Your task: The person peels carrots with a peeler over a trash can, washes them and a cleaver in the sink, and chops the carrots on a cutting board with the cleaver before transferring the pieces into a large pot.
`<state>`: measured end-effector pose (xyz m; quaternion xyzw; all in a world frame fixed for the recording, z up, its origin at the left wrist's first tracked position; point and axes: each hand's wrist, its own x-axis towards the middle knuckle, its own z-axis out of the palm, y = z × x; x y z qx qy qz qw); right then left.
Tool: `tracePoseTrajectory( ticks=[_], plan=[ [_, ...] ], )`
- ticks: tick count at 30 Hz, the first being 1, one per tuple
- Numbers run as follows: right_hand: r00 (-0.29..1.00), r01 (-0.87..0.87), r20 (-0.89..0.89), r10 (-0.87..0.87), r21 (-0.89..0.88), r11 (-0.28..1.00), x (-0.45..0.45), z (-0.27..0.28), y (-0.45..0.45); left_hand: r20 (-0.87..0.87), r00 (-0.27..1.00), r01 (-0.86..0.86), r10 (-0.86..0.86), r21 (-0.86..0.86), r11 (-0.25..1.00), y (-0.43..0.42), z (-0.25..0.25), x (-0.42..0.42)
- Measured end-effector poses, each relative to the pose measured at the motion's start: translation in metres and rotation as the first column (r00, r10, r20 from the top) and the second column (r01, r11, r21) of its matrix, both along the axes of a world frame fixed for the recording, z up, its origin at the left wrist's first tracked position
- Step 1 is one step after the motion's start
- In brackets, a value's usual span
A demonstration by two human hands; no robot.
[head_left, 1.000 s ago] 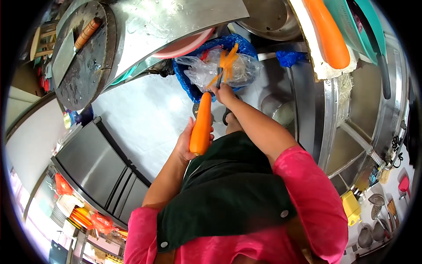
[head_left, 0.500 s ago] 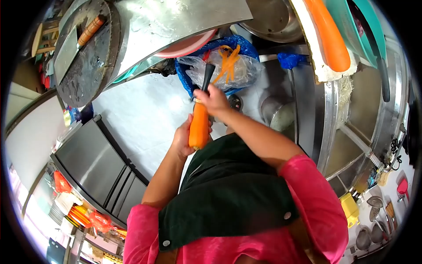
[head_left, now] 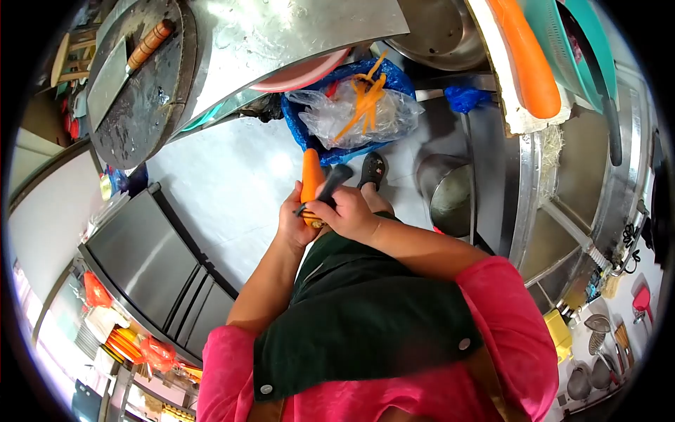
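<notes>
My left hand (head_left: 289,219) is closed around a carrot (head_left: 311,174), whose narrow end points away from me. In my right hand (head_left: 354,213) is a peeler (head_left: 333,182) with a black handle. The peeler's head lies across the carrot's near, thick end, and both hands almost meet there. Fingers partly hide the blade and the lower carrot. Just beyond the carrot stands a bin lined with a blue bag (head_left: 295,126). Orange peel strips (head_left: 367,105) lie on clear plastic (head_left: 320,116) inside it.
A cleaver (head_left: 111,88) rests on a round chopping board (head_left: 133,133) at upper left. Another large carrot (head_left: 526,60) lies at upper right, beside a teal basket (head_left: 598,49). A metal pot (head_left: 450,200) stands on the floor. Steel sinks (head_left: 576,183) are on the right.
My right hand has drawn the peeler from the carrot's far part to its near end. The carrot's narrow tip now shows. The peel strips in the bin lie a little differently.
</notes>
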<state>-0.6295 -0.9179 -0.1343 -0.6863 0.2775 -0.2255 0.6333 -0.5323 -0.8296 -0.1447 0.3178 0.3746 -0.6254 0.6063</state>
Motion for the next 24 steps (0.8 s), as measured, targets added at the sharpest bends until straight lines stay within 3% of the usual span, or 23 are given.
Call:
tracePoseTrajectory(
  ticks=[1,2,4,6,9,11,13,15,16,17,18,20,21,23,24],
  plan=[
    [0.984,-0.078,-0.161,0.077,-0.002,0.997,0.001,-0.004,-0.005,0.001,0.999,0.032,-0.032,-0.053,0.998,-0.001,0.006,-0.001],
    [0.987,-0.012,-0.158,0.029,0.111,0.994,0.009,-0.006,-0.013,0.004,0.999,0.035,-0.035,-0.053,0.998,-0.002,0.014,0.002],
    [0.934,0.115,-0.358,-0.023,0.236,0.965,0.027,-0.039,-0.039,0.045,0.970,0.242,-0.239,-0.084,0.967,-0.003,0.026,0.004],
    [0.822,0.158,-0.565,-0.068,0.112,0.981,0.032,-0.090,-0.057,0.066,0.958,0.283,-0.279,-0.069,0.956,0.003,0.032,-0.001],
    [0.782,0.134,-0.620,-0.065,0.065,0.989,0.007,-0.178,-0.038,-0.097,0.978,0.154,-0.183,-0.250,0.956,0.013,0.027,-0.001],
    [0.460,0.210,-0.865,0.203,0.328,0.921,-0.007,-0.188,-0.027,-0.049,0.989,0.130,-0.143,-0.212,0.969,0.012,0.022,0.002],
    [0.648,0.257,-0.754,-0.108,0.083,0.963,-0.012,-0.148,-0.011,0.077,0.993,0.097,-0.093,-0.056,0.994,0.014,0.012,0.005],
    [0.857,0.332,-0.491,-0.155,0.296,0.896,-0.005,-0.071,-0.010,0.069,0.997,0.048,-0.046,-0.025,0.999,0.017,0.002,0.007],
    [0.926,0.244,-0.363,-0.109,0.352,0.904,-0.005,-0.034,-0.005,0.063,0.998,0.007,-0.008,0.008,1.000,0.017,-0.001,0.008],
    [0.982,0.173,-0.105,-0.154,0.206,0.963,-0.003,-0.014,0.002,0.060,0.998,-0.020,0.015,0.083,0.996,0.011,0.001,0.006],
    [0.996,0.076,0.030,-0.083,0.195,0.978,-0.001,-0.008,0.012,0.057,0.998,-0.020,0.015,0.081,0.996,0.012,0.000,0.005],
    [0.997,-0.045,-0.056,0.045,0.011,0.999,0.003,0.003,0.009,0.010,0.998,-0.064,0.065,-0.089,0.994,0.010,0.000,0.002],
    [0.998,-0.041,-0.055,0.041,0.008,0.999,0.005,-0.003,0.006,0.063,0.998,-0.015,0.012,0.051,0.999,0.005,0.007,0.000],
    [0.960,-0.076,-0.266,0.087,0.048,0.996,0.016,-0.030,-0.011,0.066,0.995,0.072,-0.072,0.000,0.997,0.005,0.016,0.005],
    [0.970,0.149,-0.227,-0.085,0.280,0.948,0.028,-0.035,-0.022,0.066,0.985,0.162,-0.159,-0.045,0.986,0.007,0.022,0.005]
  ],
)
